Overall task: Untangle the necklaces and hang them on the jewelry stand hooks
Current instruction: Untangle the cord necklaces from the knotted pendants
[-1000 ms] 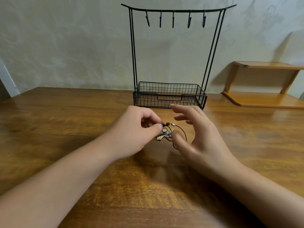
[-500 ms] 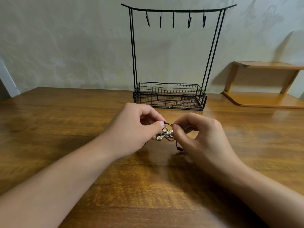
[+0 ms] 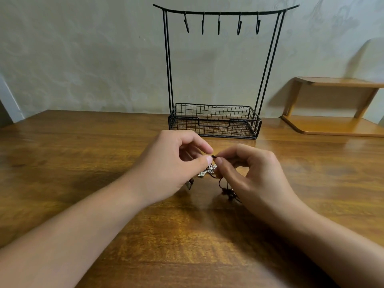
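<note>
You're barely started: your left hand [image 3: 176, 163] and right hand [image 3: 249, 173] both pinch the tangled necklaces [image 3: 209, 171] just above the surface [image 3: 83, 163], and all the hooks [image 3: 219, 23] on the stand [image 3: 214, 121] are bare.

Soft, dim, warm light fell from above the glossy brown wooden table [image 3: 83, 163], leaving pale sheen patches near the black wire jewelry stand [image 3: 214, 121]. Blurred shadows pooled beneath both forearms. The picture looked soft, and straight lines bowed toward its edges.
</note>
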